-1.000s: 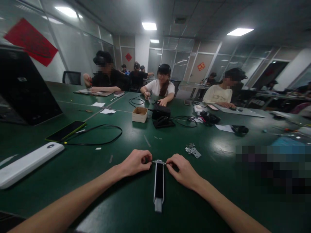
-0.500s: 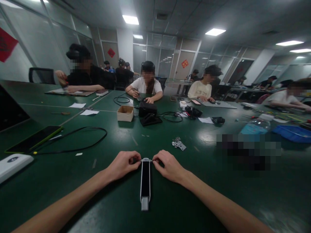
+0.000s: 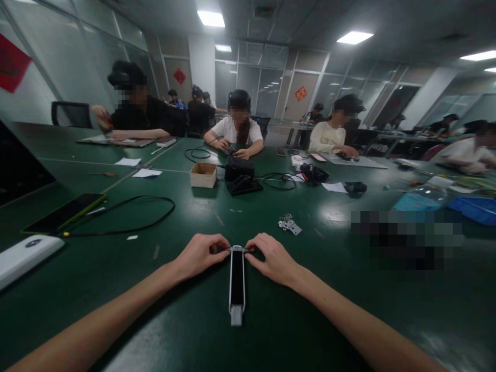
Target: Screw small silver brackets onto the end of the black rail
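Note:
A long narrow metal bracket (image 3: 236, 281) with a black inner face lies lengthwise on the green table (image 3: 163, 305), pointing away from me. My left hand (image 3: 201, 253) and my right hand (image 3: 272, 258) sit either side of its far end, both closed in a pinch. Each pinches one end of a thin metal pin (image 3: 237, 249) that crosses the bracket's far end.
Small metal hinge parts (image 3: 289, 224) lie beyond my right hand. A phone (image 3: 64, 212) with a black cable (image 3: 127, 219) and a white device (image 3: 23, 256) lie at left. A cardboard box (image 3: 203, 174) and black equipment (image 3: 239, 175) stand mid-table. Several people work at the far side.
The head camera swung to the right and then slightly back, shifting the scene. Both hands stay pinched at the bracket's far end, moved a little closer together.

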A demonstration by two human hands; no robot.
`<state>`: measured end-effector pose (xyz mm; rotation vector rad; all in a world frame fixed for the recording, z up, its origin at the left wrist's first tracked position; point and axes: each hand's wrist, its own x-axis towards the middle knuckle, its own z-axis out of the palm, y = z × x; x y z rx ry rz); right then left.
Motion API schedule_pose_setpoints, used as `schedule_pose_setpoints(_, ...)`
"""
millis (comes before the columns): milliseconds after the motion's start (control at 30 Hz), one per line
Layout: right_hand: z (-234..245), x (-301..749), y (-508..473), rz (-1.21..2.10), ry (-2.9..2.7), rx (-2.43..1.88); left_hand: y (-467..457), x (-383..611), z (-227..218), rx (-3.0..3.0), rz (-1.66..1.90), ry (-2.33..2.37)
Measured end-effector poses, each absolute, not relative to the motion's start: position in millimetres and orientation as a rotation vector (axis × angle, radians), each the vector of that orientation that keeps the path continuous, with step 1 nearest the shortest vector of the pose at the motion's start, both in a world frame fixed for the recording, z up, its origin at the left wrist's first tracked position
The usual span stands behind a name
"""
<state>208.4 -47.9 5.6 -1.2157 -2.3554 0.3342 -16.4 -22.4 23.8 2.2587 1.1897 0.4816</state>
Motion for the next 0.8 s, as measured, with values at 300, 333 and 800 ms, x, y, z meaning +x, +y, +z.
schedule_pose_setpoints(300, 2.9, 209.0, -48.9, 0.379, -2.344, -1.226, -22.9, -17.2, 21.6, 2.199, 0.532, 1.13)
schedule_pose_setpoints(333, 2.8, 208.9, -49.1, 0.385, -2.345, -1.224, -22.9, -17.4, 21.3, 2.201, 0.536, 1.131)
schedule_pose_setpoints(800, 3.3, 208.2, -49.1, 0.393, -2.322, -1.233, -20.5, -19.8, 23.8, 2.216, 0.491, 1.109)
